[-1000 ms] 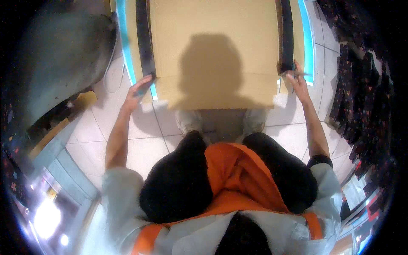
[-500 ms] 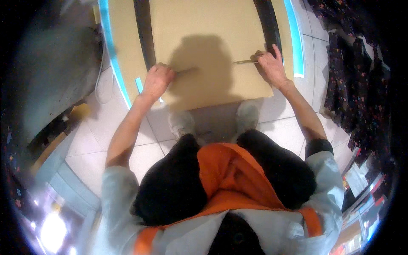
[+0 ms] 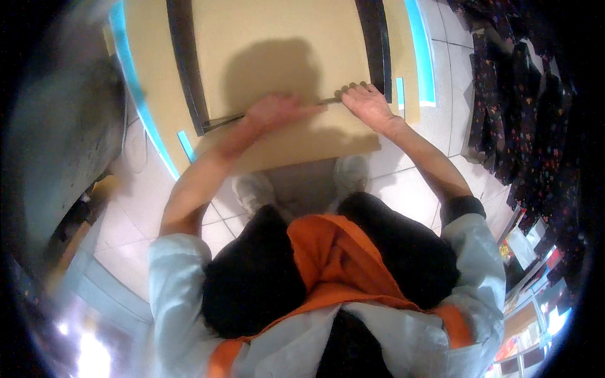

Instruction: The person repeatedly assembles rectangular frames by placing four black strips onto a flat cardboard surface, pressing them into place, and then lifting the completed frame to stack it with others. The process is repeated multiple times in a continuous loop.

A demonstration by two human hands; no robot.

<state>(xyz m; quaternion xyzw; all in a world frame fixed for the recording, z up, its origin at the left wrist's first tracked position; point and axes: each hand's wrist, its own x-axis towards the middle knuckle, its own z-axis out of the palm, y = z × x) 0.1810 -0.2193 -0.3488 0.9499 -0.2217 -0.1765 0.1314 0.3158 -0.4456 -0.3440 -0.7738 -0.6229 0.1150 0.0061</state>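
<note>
A tan board point(image 3: 277, 28), perhaps cardboard, lies in front of me with two long dark bands point(image 3: 183, 57) running away from me on it. A thin dark strip point(image 3: 225, 121) crosses between the bands near the board's close edge. My left hand point(image 3: 275, 112) lies over the middle of that strip, blurred, with one digit stretched to the right. My right hand point(image 3: 367, 106) has its fingers curled over the strip's right part, close to the lower end of the right band. The strip's right end is hidden under that hand.
Light blue edging point(image 3: 421, 57) runs down both sides of the board, with short blue pieces point(image 3: 186, 145) near its corners. Dark patterned fabric point(image 3: 504, 107) hangs or is piled at the right. A large grey surface point(image 3: 69, 126) stands at the left. White floor tiles point(image 3: 129, 217) surround my shoes point(image 3: 254, 192).
My left hand has moved right, from the left band's lower end to the middle of the board. My right hand has shifted left and lower, onto the strip. The whole view has shifted slightly.
</note>
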